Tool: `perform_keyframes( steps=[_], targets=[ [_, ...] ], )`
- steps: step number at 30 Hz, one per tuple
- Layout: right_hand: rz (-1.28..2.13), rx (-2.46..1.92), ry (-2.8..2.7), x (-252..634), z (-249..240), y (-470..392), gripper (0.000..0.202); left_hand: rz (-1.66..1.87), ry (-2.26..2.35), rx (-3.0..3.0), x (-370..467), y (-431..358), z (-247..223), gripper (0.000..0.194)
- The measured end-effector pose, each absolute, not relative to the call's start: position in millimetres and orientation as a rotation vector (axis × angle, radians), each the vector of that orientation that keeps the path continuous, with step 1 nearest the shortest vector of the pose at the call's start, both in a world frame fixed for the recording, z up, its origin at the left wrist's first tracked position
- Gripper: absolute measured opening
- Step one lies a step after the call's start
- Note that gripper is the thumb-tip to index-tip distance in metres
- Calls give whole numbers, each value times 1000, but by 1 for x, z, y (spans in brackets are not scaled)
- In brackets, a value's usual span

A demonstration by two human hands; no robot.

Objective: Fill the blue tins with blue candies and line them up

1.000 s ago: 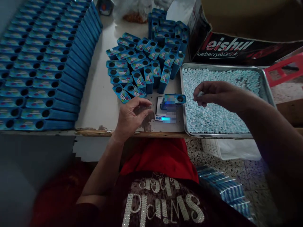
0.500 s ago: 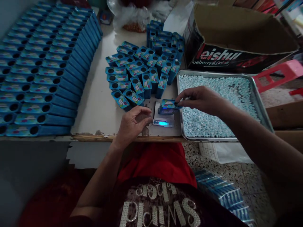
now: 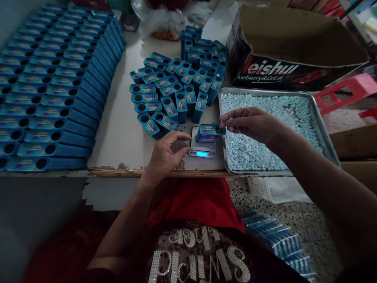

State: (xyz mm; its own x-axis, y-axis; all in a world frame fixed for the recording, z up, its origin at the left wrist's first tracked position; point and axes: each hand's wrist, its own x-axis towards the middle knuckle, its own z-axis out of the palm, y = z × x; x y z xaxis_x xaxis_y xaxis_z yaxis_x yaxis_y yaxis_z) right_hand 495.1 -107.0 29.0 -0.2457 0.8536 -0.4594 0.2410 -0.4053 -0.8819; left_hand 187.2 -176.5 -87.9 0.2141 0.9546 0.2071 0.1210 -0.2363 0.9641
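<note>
A blue box (image 3: 209, 133) with a round hole in its top stands on a small digital scale (image 3: 193, 137) whose display glows blue. My right hand (image 3: 249, 122) hovers at the hole end of this box, fingertips pinched together. What they hold, if anything, is too small to make out. Just left of the scale, my left hand (image 3: 166, 155) is open, thumb and forefinger apart, the thumb tip by the scale's near left corner. Under my right hand lies a metal tray (image 3: 324, 129) of small pale blue and white candy-like pieces (image 3: 259, 151).
Several similar blue boxes (image 3: 167, 88) stand loosely grouped behind the scale. Dense rows of blue boxes (image 3: 55, 90) fill the left side. An open carton (image 3: 282, 74) sits behind the tray, with a pink plastic stool (image 3: 347, 92) at right. The table's wooden edge (image 3: 118, 172) is chipped.
The fingertips of my right hand have lifted slightly from the box's hole and drawn closer together. My left hand stays beside the scale, almost unmoved.
</note>
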Motion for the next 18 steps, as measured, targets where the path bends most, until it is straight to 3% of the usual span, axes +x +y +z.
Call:
perform_keyframes(
  steps=[9,18],
  targets=[
    [1475,-1558,-1485,486,28,-117,24,1203,1055,1574,192,-168,-77,27],
    [1382,-1458,-1240,518,18,-104,21,1277,1069,1696,211,-154,-61,19]
  ],
)
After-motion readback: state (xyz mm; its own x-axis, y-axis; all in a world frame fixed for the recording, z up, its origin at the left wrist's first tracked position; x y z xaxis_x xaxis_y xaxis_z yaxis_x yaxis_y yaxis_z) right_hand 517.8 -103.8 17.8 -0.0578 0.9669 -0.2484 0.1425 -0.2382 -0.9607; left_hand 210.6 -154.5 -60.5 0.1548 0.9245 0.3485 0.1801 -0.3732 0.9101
